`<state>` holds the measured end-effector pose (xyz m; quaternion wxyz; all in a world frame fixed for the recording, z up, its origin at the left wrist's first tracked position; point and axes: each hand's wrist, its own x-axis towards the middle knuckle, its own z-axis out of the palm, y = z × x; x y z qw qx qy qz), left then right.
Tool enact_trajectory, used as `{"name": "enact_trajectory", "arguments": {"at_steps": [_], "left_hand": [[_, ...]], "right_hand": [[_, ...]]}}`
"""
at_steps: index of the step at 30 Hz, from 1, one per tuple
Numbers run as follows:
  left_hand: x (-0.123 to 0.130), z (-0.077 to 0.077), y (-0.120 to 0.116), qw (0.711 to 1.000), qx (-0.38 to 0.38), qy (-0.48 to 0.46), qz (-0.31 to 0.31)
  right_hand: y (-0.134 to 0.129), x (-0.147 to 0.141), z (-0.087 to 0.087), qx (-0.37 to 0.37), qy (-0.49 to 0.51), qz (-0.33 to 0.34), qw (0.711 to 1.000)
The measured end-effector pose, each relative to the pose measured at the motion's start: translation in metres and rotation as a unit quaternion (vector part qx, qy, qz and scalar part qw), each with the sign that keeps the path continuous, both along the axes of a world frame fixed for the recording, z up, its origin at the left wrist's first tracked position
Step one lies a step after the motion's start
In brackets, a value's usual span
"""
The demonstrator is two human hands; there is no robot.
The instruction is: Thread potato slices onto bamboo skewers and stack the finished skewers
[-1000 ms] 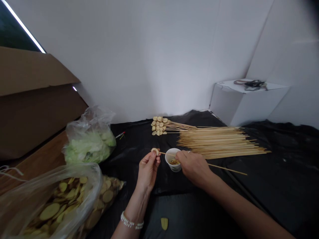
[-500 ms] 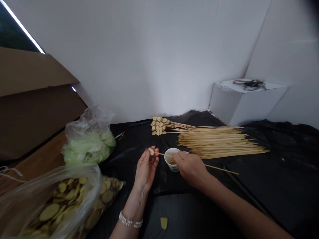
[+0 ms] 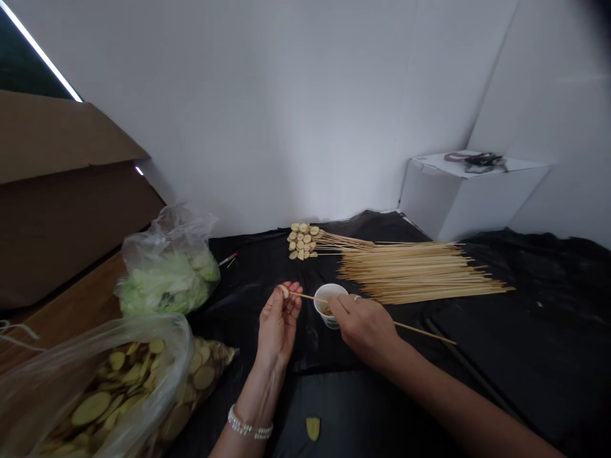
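Observation:
My left hand (image 3: 279, 321) is closed on a pale potato slice (image 3: 284, 291), pinched between thumb and fingers. The tip of a long wooden skewer (image 3: 422, 331) meets this slice. My right hand (image 3: 363, 321) grips the skewer around its middle, just right of a white paper cup (image 3: 330, 291) with something small and brownish inside. Skewered slices (image 3: 303, 240) lie in a cluster behind the cup, their sticks pointing right. A wide pile of bare skewers (image 3: 420, 270) lies beyond my right hand. One loose slice (image 3: 313, 428) rests on the black covering near the front.
On the left, an open plastic bag (image 3: 179, 343) holds many slices. Behind it stands a clear bag of pale green leaves (image 3: 162, 283), with a red-tipped pen (image 3: 229, 258) beside it. A cardboard box (image 3: 62, 222) is far left; a white box (image 3: 458, 197) stands back right.
My left hand and the slice have shifted slightly left. My right hand still grips the skewer, with its fingers moved slightly. The whole view has shifted a little.

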<state>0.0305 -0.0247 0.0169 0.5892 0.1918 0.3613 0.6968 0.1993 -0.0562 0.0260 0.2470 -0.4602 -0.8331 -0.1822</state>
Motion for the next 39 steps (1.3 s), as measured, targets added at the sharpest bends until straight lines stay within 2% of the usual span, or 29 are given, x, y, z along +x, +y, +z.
{"name": "enact_trajectory", "arguments": {"at_steps": [3, 6, 9, 16, 23, 31, 33, 35, 39], "left_hand": [[0.005, -0.002, -0.003, 1.0, 0.009, 0.009, -0.023], [0.01, -0.003, -0.008, 0.996, 0.021, 0.04, -0.071], [0.013, -0.003, -0.01, 0.996, 0.031, 0.055, -0.068], [0.011, -0.003, -0.009, 0.995, 0.034, 0.061, -0.071], [0.02, 0.001, -0.018, 0.992, 0.051, 0.082, -0.085], [0.022, 0.003, -0.019, 0.984, 0.063, 0.143, -0.085], [0.019, 0.0, -0.019, 0.977, 0.071, 0.184, -0.076], [0.016, -0.002, -0.018, 0.96, 0.078, 0.263, -0.052], [0.014, -0.004, -0.015, 0.901, 0.113, 0.419, -0.004]], "right_hand": [[0.0, 0.0, 0.001, -0.028, 0.001, 0.007, 1.0], [0.0, 0.0, 0.001, -0.08, 0.013, 0.015, 0.997], [0.002, 0.0, -0.001, -0.104, 0.021, 0.009, 0.994], [0.003, -0.004, -0.005, -0.06, 0.017, 0.001, 0.998], [-0.003, -0.006, -0.001, -0.112, 0.046, -0.011, 0.993], [0.004, -0.003, -0.005, -0.046, 0.061, -0.003, 0.997], [0.009, 0.004, -0.003, -0.044, 0.083, -0.03, 0.995], [0.015, 0.012, 0.0, -0.073, 0.126, -0.074, 0.986], [0.026, 0.022, 0.002, -0.166, 0.189, -0.096, 0.963]]}}
